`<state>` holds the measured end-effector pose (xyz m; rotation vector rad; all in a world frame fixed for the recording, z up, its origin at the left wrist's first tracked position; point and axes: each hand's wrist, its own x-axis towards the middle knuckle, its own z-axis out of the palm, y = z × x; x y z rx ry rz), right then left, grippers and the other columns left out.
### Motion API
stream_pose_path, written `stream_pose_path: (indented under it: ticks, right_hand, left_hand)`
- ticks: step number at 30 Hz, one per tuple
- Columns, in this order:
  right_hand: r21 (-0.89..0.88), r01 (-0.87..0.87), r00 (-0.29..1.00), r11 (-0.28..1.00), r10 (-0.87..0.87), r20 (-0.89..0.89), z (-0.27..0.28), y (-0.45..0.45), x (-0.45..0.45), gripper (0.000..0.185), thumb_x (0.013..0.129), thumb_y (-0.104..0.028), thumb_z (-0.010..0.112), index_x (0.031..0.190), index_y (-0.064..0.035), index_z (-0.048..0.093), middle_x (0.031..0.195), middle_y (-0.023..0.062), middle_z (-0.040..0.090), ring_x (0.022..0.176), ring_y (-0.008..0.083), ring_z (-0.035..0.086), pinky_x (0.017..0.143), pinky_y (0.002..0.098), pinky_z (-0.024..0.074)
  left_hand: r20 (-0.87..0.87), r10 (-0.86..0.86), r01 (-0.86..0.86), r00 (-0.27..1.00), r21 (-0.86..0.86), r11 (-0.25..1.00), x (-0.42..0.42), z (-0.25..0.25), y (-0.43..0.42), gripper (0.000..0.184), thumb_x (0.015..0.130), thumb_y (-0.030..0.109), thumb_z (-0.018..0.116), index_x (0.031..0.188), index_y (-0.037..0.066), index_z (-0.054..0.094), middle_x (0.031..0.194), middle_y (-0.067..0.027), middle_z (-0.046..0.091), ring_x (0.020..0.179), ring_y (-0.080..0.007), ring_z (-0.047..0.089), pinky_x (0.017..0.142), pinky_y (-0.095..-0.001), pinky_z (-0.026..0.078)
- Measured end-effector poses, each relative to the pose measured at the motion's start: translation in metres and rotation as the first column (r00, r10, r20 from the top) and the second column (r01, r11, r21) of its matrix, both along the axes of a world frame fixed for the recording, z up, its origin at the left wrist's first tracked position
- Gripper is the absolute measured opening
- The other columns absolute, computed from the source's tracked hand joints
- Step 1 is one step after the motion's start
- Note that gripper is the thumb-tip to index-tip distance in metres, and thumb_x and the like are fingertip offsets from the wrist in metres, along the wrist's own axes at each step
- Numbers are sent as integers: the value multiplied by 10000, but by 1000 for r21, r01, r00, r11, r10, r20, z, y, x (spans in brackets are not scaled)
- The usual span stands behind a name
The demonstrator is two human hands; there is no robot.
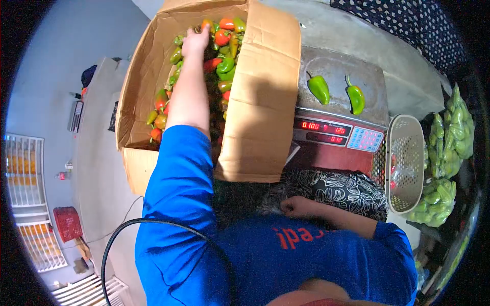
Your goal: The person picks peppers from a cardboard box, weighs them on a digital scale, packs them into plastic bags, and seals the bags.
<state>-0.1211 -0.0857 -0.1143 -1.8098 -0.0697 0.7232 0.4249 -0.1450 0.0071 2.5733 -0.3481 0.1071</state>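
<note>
My left hand [196,42] reaches into a cardboard box [263,97], touching the peppers at its far end. Its thumb and fingers are apart, with the fingertips partly hidden among the peppers. Red, orange and green peppers [225,69] fill the box around my forearm. My right hand [293,205] is curled closed near my waist, with nothing visible in it. Right of the box, two green peppers, one on the left [319,90] and one on the right [356,99], lie apart on the metal plate of a scale [334,58]. Its red display is lit and shows 0.100 on top.
A beige plastic basket [405,204] stands right of the scale. Beyond it are clear bags of green produce [451,132]. Patterned black cloth [352,195] lies below the scale. A black cable [109,250] loops across the lower left; a red crate [67,223] is at far left.
</note>
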Motion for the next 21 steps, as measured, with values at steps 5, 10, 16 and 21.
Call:
stream_pose_path:
  ticks: [5, 10, 16, 21]
  right_hand:
    - [49, 179, 979, 983, -183, 85, 1, 5, -6, 138, 736, -145, 551, 720, -32, 473, 675, 101, 516, 658, 214, 505, 638, 361, 416]
    - [42, 104, 988, 994, -108, 111, 7, 5, -1, 148, 733, -152, 554, 719, -31, 471, 668, 117, 515, 650, 216, 504, 628, 368, 415]
    - [-41, -2, 1000, 999, 2, 16, -5, 5, -1, 315, 752, -225, 586, 1023, -63, 587, 908, 203, 625, 837, 357, 601, 769, 436, 471]
    - [-13, 56, 997, 998, -55, 53, 2, 4, -3, 281, 759, -198, 575, 1002, -57, 586, 889, 197, 621, 836, 355, 599, 762, 434, 470]
  left_hand:
    - [253, -16, -11, 967, 106, 994, -33, -5, -18, 765, 724, 619, 543, 1312, 160, 371, 1160, -240, 478, 1035, -425, 488, 864, -503, 420]
    - [239, -52, 20, 970, 132, 991, -12, -14, -7, 679, 706, 598, 570, 1210, 148, 498, 1109, -230, 523, 1031, -386, 511, 835, -475, 447]
    - [170, -137, 156, 976, -104, 982, -12, -14, 17, 634, 691, 546, 607, 1100, 63, 579, 1034, -185, 580, 964, -287, 566, 815, -379, 465]
    - [-107, -507, 310, 855, -678, 667, -4, -16, 30, 457, 784, 334, 604, 1084, -7, 558, 900, -61, 614, 769, -144, 569, 691, -257, 461]
